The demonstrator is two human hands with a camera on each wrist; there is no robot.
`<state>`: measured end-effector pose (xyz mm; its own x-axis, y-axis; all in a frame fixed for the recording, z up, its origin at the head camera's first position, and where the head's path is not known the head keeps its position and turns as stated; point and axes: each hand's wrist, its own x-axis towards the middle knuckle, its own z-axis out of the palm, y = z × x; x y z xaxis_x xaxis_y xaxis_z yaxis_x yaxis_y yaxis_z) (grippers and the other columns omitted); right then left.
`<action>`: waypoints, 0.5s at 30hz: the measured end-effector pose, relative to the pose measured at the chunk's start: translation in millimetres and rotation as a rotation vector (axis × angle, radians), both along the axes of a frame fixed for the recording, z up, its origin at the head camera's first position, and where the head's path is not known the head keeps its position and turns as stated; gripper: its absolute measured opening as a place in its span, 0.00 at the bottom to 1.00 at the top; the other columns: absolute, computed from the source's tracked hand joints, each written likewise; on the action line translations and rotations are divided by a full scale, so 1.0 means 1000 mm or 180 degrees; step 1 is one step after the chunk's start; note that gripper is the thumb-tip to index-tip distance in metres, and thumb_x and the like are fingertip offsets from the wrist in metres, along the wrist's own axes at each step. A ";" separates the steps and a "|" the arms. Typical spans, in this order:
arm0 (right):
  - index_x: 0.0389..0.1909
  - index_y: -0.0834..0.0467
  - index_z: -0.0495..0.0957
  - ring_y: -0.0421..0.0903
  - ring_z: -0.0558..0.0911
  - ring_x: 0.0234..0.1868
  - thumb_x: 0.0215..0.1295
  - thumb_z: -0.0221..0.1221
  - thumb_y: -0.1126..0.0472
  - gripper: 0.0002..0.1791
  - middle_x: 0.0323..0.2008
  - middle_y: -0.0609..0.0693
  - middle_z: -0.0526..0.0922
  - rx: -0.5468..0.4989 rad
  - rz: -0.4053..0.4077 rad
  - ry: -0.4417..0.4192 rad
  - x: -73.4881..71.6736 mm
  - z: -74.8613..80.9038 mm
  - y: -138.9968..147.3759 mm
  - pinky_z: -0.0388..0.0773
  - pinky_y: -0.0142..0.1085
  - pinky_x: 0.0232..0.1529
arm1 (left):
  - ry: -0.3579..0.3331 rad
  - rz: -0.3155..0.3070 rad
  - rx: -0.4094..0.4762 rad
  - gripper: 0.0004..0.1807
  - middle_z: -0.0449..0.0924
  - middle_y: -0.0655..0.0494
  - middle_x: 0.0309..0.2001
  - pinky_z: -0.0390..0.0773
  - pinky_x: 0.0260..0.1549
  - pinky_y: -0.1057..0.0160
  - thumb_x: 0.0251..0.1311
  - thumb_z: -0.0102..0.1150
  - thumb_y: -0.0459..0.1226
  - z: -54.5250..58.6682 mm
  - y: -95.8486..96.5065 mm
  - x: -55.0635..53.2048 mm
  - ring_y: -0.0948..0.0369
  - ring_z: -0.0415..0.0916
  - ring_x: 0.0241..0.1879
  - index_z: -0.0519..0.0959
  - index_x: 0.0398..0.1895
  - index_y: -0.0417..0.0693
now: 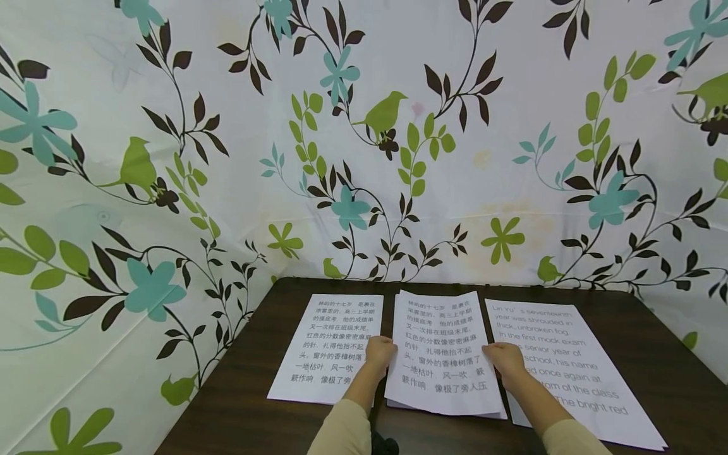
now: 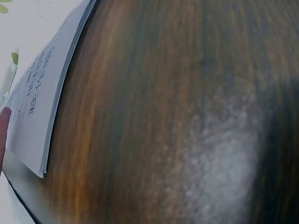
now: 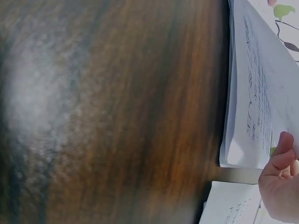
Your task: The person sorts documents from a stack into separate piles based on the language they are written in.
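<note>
Both hands hold a printed sheet of paper (image 1: 440, 354) with Chinese text, in the middle of the table. My left hand (image 1: 378, 357) grips its left edge. On the opposite edge, my right hand (image 1: 506, 365) pinches the paper between thumb and curled fingers, as the right wrist view shows with the hand (image 3: 282, 186). More paper lies under the held sheet, its edges showing at the bottom and top. Only one finger (image 2: 3, 128) of the left hand appears in the left wrist view, beside the paper (image 2: 42, 102).
Left of the held sheet lies another page of Chinese text (image 1: 335, 328), partly behind the left forearm. An English page (image 1: 586, 379) lies on the right, partly covered by the right hand and forearm. The dark wooden table (image 1: 239, 404) meets a patterned cloth (image 1: 398, 189) behind.
</note>
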<state>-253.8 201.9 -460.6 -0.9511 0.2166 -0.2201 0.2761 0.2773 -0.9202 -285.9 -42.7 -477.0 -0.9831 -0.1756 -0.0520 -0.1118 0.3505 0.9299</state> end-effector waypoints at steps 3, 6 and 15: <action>0.44 0.78 0.65 0.48 0.75 0.28 0.58 0.45 0.64 0.20 0.30 0.61 0.74 0.0090 -0.0054 0.0030 -0.002 -0.002 0.001 0.71 0.30 0.22 | 0.0029 -0.0029 -0.0067 0.08 0.74 0.48 0.25 0.73 0.21 0.63 0.42 0.51 0.25 0.000 -0.001 -0.001 0.58 0.71 0.24 0.77 0.28 0.30; 0.44 0.78 0.65 0.50 0.75 0.29 0.58 0.45 0.63 0.21 0.30 0.62 0.73 0.0154 -0.0089 0.0044 -0.004 -0.003 0.002 0.73 0.34 0.25 | 0.0051 -0.0060 -0.0092 0.08 0.74 0.49 0.23 0.74 0.22 0.63 0.42 0.50 0.24 0.000 -0.003 -0.002 0.58 0.72 0.23 0.78 0.26 0.31; 0.44 0.77 0.66 0.49 0.74 0.29 0.58 0.45 0.63 0.20 0.31 0.61 0.73 0.0107 -0.0230 0.0013 -0.004 -0.002 -0.002 0.73 0.35 0.26 | -0.0051 -0.0109 -0.0113 0.09 0.74 0.49 0.25 0.74 0.23 0.62 0.43 0.50 0.25 0.007 -0.009 -0.001 0.57 0.72 0.25 0.77 0.29 0.31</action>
<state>-258.0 199.4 -462.5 -0.9336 0.2920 -0.2077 0.2927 0.2875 -0.9120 -287.2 -52.1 -469.6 -0.9877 -0.1438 -0.0622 -0.1140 0.3870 0.9150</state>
